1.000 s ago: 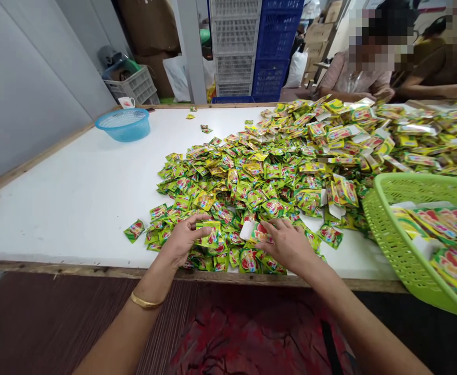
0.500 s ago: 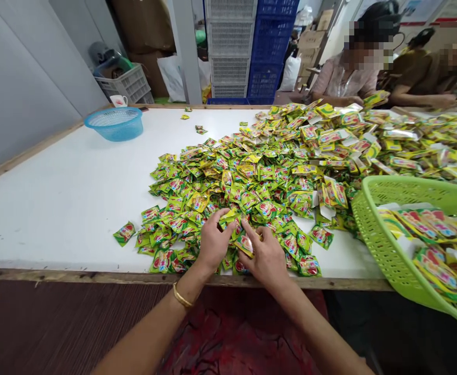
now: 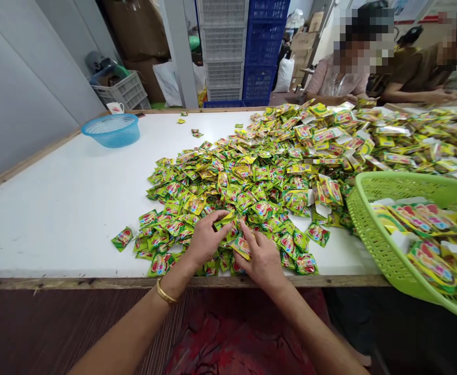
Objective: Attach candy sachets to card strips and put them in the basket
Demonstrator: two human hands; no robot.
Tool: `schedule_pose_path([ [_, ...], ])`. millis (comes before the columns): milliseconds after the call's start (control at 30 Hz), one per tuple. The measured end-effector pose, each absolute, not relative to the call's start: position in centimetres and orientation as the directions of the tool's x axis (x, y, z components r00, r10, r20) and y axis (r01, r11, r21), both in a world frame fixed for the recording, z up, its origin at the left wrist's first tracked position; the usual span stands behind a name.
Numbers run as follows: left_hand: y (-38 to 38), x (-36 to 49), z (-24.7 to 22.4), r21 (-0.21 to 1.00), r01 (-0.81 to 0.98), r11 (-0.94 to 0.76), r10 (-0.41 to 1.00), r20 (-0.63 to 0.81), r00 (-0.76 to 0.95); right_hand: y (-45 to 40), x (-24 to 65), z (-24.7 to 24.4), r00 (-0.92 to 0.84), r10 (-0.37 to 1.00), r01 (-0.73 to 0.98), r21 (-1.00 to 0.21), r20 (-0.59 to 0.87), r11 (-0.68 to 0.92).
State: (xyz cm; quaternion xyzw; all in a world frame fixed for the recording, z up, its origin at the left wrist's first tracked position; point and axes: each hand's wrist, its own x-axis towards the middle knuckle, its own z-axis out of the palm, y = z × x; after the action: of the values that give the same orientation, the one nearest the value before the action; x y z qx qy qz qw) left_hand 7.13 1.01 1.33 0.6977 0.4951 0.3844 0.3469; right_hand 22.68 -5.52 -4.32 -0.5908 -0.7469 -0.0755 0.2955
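Observation:
Low over the near side of a heap of small green candy packets, my two hands work close together. My right hand is closed on a small yellow box, its index finger stretched along the upper end. My left hand, with a gold bangle at the wrist, is curled with thumb and index finger on a green candy packet at the box's end. How far the packet is inside the box I cannot tell. More packets lie around and under both hands.
A green basket holding yellow boxes stands at the right edge. Many yellow boxes are piled at the back right, where other people sit. A blue basket and a cup stand at the far left of the white table.
The view has shifted slightly. My left hand has shifted a little away from the right around the packet and box. A co-worker's hands at the back have lowered with a yellow box.

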Motion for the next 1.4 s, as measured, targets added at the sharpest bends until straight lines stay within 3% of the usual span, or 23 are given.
schedule_pose_path([
  [167, 1.0, 7.2, 1.2, 0.889, 0.386, -0.247, 0.969, 0.229, 0.094, -5.6, 22.6, -4.3, -0.104, 0.837, 0.931, -0.243, 0.538, 0.272],
  [300, 0.6, 7.7, 0.9, 0.885, 0.357, -0.299, 0.954, 0.277, 0.113, -5.6, 22.6, -4.3, -0.099, 0.836, 0.942, -0.22, 0.54, 0.254],
  [600, 1.9, 6.7, 2.7, 0.823, 0.518, -0.232, 0.918, 0.01, 0.396, -5.8, 22.5, -4.3, -0.127, 0.843, 0.942, -0.203, 0.523, 0.268],
  [833, 3.3, 5.7, 3.0, 0.839, 0.444, -0.315, 0.752, -0.064, 0.656, -5.8, 22.6, -4.5, -0.2, 0.833, 0.907, -0.223, 0.516, 0.356],
  [1100, 3.1, 7.6, 3.8, 0.72, 0.582, -0.379, 0.828, -0.018, 0.561, -6.0, 22.2, -3.9, -0.198, 0.87, 0.933, -0.186, 0.451, 0.309],
  [1200, 3.3, 7.9, 3.1, 0.719, 0.597, -0.356, 0.848, -0.02, 0.529, -5.6, 22.2, -3.8, -0.208, 0.875, 0.94, -0.157, 0.436, 0.302],
  [1400, 2.8, 8.0, 1.1, 0.76, 0.528, -0.38, 0.894, 0.155, 0.421, -5.0, 22.1, -4.4, -0.16, 0.904, 0.957, -0.16, 0.397, 0.24],
])
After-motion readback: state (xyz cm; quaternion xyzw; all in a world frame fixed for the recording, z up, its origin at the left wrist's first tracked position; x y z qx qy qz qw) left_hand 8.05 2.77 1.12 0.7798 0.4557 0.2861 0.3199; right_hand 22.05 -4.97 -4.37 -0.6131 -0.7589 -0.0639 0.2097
